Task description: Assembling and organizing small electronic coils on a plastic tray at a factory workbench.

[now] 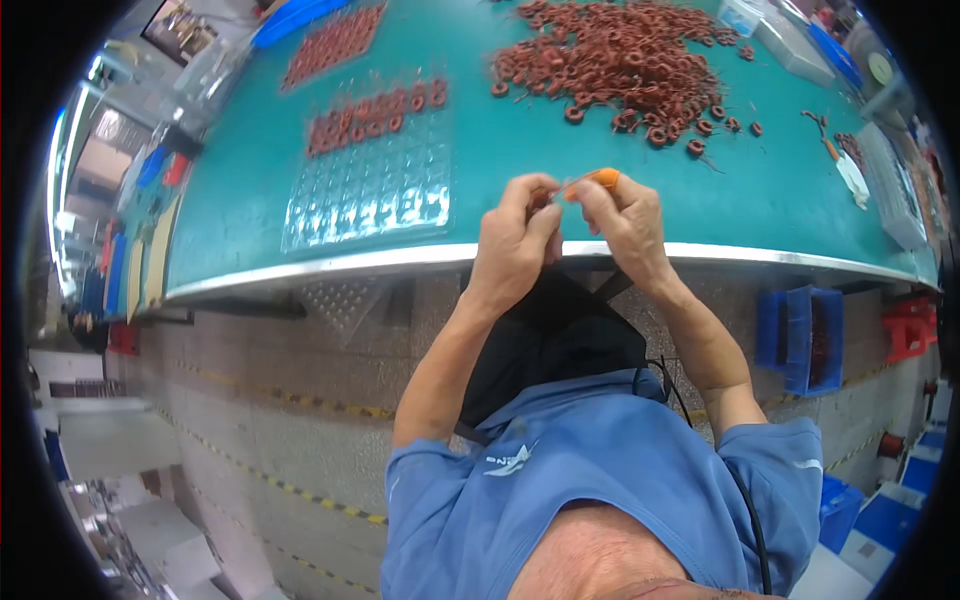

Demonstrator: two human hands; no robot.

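Note:
My left hand (513, 240) is closed in a pinch just over the table's near edge. Whatever sits between its fingertips is small and mostly hidden. Close beside it, my right hand (630, 218) has its fingers wrapped round a small orange tool (606, 178), whose thin tip points at the left fingertips. Beyond the hands lies a large pile of reddish-brown wire-wound rings (620, 65) with thin wire ends. To the left, a clear plastic tray (370, 195) with rows of pockets holds several such rings in its far rows.
A second batch of rings (335, 45) lies in rows at the far left of the green table (240, 190). At the right are an orange-handled tool (832, 150) and a stack of clear trays (888, 185). Blue bins (812, 340) stand on the floor below right.

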